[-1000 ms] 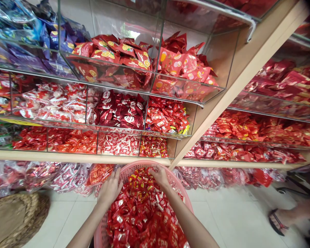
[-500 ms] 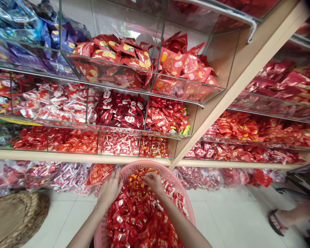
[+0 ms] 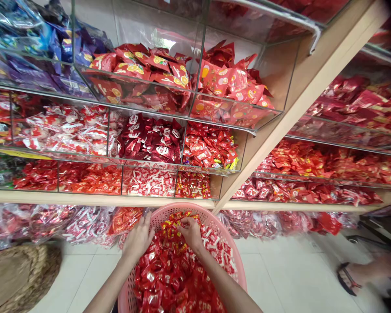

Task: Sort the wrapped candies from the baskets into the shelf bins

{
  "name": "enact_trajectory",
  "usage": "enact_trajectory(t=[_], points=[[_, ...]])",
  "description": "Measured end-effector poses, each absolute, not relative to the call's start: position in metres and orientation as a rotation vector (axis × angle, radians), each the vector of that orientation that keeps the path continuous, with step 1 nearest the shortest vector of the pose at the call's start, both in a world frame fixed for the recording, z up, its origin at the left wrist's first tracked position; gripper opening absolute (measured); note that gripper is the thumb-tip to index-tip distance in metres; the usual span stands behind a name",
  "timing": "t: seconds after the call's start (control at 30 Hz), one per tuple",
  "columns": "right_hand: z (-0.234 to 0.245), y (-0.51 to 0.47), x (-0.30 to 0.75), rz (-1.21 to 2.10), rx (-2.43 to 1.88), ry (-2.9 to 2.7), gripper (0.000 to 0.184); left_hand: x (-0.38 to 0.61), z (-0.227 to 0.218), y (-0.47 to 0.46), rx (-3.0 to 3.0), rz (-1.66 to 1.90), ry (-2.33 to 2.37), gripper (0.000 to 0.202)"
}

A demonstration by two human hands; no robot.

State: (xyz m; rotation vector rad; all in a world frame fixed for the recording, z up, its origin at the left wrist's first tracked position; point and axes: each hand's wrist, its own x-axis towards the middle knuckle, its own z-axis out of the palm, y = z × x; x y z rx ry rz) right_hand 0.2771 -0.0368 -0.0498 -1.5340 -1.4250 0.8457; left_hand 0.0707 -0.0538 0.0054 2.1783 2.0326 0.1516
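Observation:
A pink perforated plastic basket (image 3: 237, 254) holds a heap of wrapped candies. Red shiny wrapped candies (image 3: 166, 276) fill its near part, small red-and-yellow ones (image 3: 171, 228) lie at the far side, and red-and-white ones (image 3: 220, 245) are on the right. At the basket's left rim, my left hand (image 3: 138, 239) grips the edge with its fingers along it. Over the red-and-yellow candies, my right hand (image 3: 192, 234) has thumb and fingers pinched together. What lies between those fingertips is too small to make out.
Ahead stands a wooden shelf (image 3: 169, 201) with clear compartments of red, maroon and blue packets. Bagged candies (image 3: 87, 224) lie beneath it. On the left floor is a round woven object (image 3: 22, 274). A person's sandalled foot (image 3: 348, 278) is at the right.
My right hand has shifted slightly left over the red-and-yellow candies, its fingers still pinched. The left hand stays at the basket's rim. The view has moved a little.

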Motion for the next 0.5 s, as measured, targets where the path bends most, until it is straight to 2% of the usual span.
enact_trajectory(t=[0.13, 0.33, 0.5], points=[[-0.045, -0.045, 0.278, 0.662, -1.554, -1.560, 0.015, 0.070, 0.005, -0.053, 2.176, 0.156, 2.036, 0.052], [-0.014, -0.041, 0.290, 0.528, -1.563, -1.652, 0.018, 0.071, 0.007, -0.053, 2.181, 0.153, 2.032, 0.052], [0.026, 0.011, 0.312, 0.369, -1.545, -1.642, 0.021, 0.071, 0.006, -0.053, 2.186, 0.151, 2.036, 0.051]])
